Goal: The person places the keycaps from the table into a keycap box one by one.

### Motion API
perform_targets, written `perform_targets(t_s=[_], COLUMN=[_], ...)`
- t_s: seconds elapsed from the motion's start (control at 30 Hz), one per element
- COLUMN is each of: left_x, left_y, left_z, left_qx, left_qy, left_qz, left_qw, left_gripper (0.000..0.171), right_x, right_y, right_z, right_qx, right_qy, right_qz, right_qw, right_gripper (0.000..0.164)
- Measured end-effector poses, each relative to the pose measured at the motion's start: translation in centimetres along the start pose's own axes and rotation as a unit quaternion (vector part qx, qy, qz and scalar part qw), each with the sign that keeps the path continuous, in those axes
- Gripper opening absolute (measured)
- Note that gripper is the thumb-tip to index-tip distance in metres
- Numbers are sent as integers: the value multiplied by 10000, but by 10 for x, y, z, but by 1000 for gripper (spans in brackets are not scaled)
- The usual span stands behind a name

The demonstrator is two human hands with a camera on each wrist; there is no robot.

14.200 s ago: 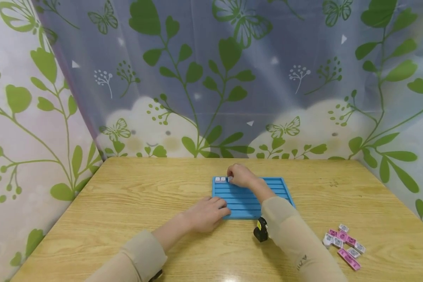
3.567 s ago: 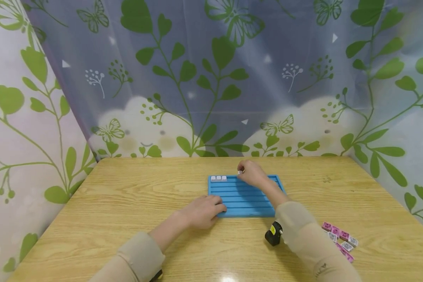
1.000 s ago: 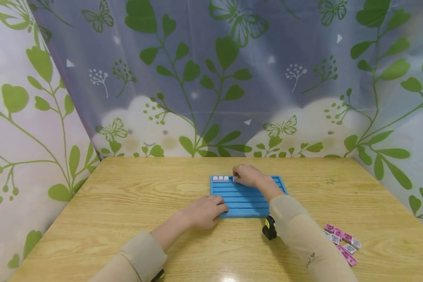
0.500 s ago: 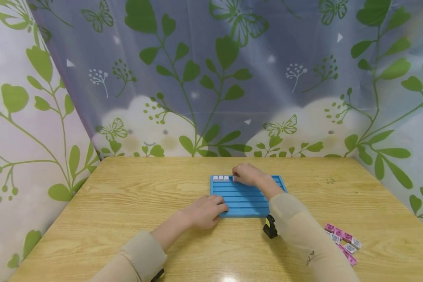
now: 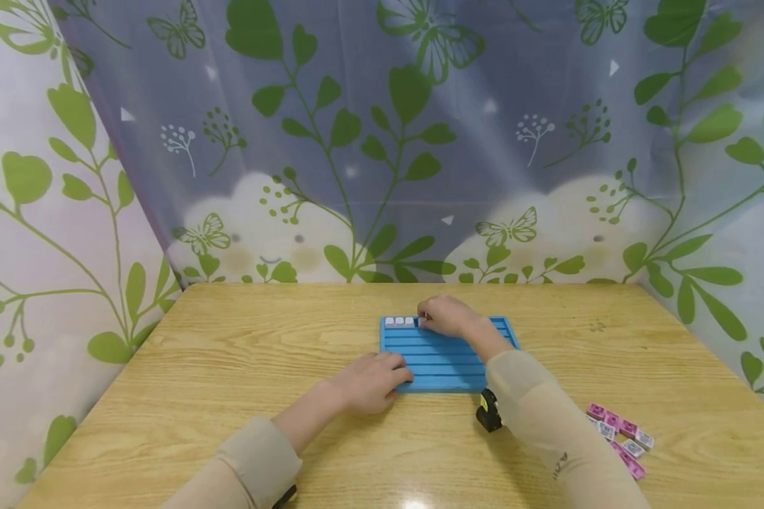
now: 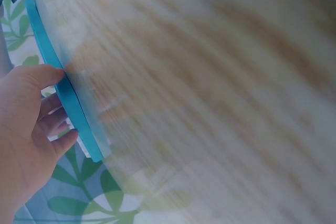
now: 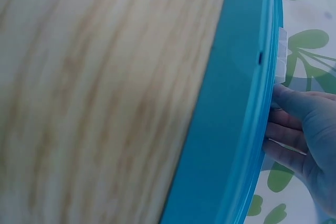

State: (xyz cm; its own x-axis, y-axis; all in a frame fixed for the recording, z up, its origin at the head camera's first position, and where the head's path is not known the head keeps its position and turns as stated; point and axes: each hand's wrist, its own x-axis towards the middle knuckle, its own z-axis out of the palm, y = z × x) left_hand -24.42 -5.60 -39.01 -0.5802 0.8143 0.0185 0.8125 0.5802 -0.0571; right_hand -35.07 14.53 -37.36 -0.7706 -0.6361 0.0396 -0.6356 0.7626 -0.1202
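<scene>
A blue ridged tray (image 5: 442, 359) lies on the wooden table, its top groove holding a row of small white blocks (image 5: 400, 322) at the left end. My right hand (image 5: 447, 316) pinches another white block (image 5: 422, 322) in that groove, a short gap right of the row. In the right wrist view, the right thumb (image 7: 291, 100) sits close beside a white block (image 7: 282, 56) at the tray's rim. My left hand (image 5: 371, 384) holds the tray's front left corner. The left wrist view has its thumb and fingers against the tray's edge (image 6: 73, 103).
A loose cluster of pink and white blocks (image 5: 624, 428) lies on the table at the right, beside the right sleeve (image 5: 550, 417), which may hide part of it. Patterned curtains (image 5: 382, 141) stand behind the table and at its sides.
Fourteen seconds ago two blocks sat in the row; now three do, with another in the right hand. The loose cluster has shrunk. Over the last second the right hand slid slightly left.
</scene>
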Motion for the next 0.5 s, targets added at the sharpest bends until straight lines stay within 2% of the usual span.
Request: perform_targets(t_s=[0.5], left_x=[-1], left_y=[1], left_z=[-1], left_qx=[18], left_qy=[44], left_qz=[-10], left_qw=[10000], left_gripper=[28], right_x=[1], right_y=[-3], right_z=[4], right_qx=[-48], right_qy=[219], right_qz=[37], right_qw=[9997], right_gripper=[14])
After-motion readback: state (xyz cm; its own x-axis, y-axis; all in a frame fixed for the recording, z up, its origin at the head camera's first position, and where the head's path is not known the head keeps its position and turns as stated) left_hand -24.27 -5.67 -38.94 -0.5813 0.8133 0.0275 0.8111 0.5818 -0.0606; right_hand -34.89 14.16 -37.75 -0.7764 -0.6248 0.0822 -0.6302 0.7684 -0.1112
